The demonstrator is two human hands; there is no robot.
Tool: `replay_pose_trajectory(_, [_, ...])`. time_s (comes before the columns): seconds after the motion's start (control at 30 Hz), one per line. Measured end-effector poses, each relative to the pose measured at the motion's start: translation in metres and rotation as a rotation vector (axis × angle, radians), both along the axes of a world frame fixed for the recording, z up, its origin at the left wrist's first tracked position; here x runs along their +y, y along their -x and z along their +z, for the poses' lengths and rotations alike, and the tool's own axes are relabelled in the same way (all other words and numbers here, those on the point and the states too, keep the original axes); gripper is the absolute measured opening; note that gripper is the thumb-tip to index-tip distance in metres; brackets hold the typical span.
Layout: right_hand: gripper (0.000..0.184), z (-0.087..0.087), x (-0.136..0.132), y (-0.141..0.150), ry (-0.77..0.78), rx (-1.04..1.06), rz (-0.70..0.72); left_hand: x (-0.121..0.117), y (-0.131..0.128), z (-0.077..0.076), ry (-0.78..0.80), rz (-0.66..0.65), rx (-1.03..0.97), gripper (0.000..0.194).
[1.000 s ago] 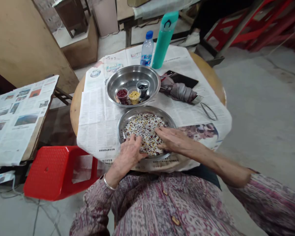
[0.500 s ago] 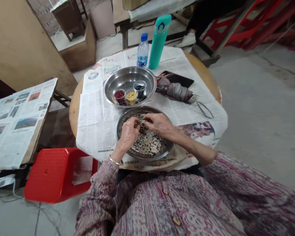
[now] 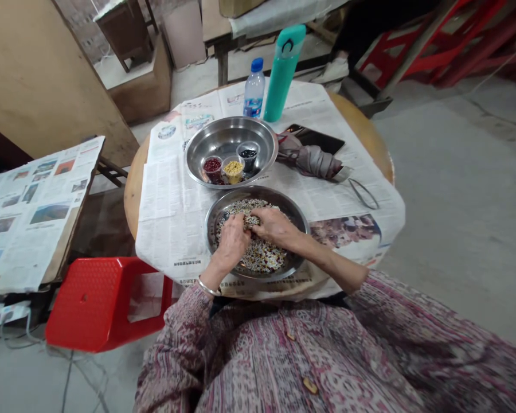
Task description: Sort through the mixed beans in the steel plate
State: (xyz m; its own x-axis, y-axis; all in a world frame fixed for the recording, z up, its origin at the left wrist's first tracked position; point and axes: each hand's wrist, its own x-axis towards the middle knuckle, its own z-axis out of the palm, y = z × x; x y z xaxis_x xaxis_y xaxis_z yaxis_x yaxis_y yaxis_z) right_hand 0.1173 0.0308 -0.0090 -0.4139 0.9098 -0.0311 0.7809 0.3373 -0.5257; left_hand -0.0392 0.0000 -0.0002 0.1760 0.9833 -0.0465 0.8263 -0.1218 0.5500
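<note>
A steel basin [image 3: 304, 221] at the table's near side holds a mix of white, yellow and dark beans [image 3: 264, 256]. My left hand [image 3: 232, 240] is over its left part with fingers curled in among the beans. From the right, my right hand [image 3: 276, 226] meets it, fingers bent inward, and some beans show between the two sets of fingertips. Part of the fingertips is hidden by the beans and hands. Just beyond, a second steel basin [image 3: 215, 133] contains clear cups of red beans [image 3: 212, 165], yellow beans [image 3: 233, 167] and black beans [image 3: 248, 154].
Newspaper [image 3: 163, 201] covers the round table. A water bottle [image 3: 254, 92] and a teal flask [image 3: 284, 74] stand at the back. A folded umbrella [image 3: 312, 160] and a dark phone [image 3: 322, 139] lie right. A red stool [image 3: 86, 301] is on the left.
Both hands have lowered slightly toward me in the basin. More pale beans now show beyond the fingers, and the dark clump between them has given way to lighter beans.
</note>
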Motion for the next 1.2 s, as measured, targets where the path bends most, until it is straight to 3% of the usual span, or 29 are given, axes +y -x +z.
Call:
replay_pose_trajectory(0.13, [0.018, 0.011, -0.008, -0.006, 0.033, 0.112, 0.014, -0.010, 0.010, 0.006, -0.025, -0.059, -0.102, 0.036])
replay_pose_trajectory(0.23, [0.020, 0.014, -0.024, -0.019, -0.036, 0.148, 0.087, -0.031, 0.018, 0.017, -0.040, -0.187, -0.122, 0.037])
replay_pose_trajectory(0.4, [0.030, 0.009, -0.044, -0.039, -0.159, 0.196, 0.117, -0.062, 0.017, 0.031, 0.051, -0.327, 0.025, 0.028])
replay_pose_trajectory(0.53, [0.022, 0.003, -0.049, -0.045, -0.225, 0.178, 0.033, -0.064, 0.007, 0.028, 0.113, -0.508, 0.124, 0.026])
replay_pose_trajectory(0.63, [0.022, -0.003, -0.054, -0.044, -0.293, 0.116, -0.023, -0.055, -0.002, 0.019, 0.080, -0.563, 0.150, 0.033])
replay_pose_trajectory(0.77, [0.022, -0.011, -0.061, -0.041, -0.400, 0.073, -0.075, -0.034, -0.011, 0.012, -0.015, -0.524, 0.214, 0.032])
replay_pose_trajectory(0.97, [0.022, -0.018, -0.067, -0.041, -0.465, 0.215, -0.099, -0.006, -0.004, 0.019, -0.159, -0.221, 0.150, 0.014])
replay_pose_trajectory(1.13, [0.018, -0.024, -0.068, -0.037, -0.510, 0.344, -0.189, 0.014, -0.014, 0.021, -0.135, -0.234, 0.293, 0.062])
replay_pose_trajectory(1.2, [0.018, -0.025, -0.069, -0.037, -0.522, 0.394, -0.223, 0.021, -0.022, 0.020, -0.094, -0.291, 0.303, 0.060])
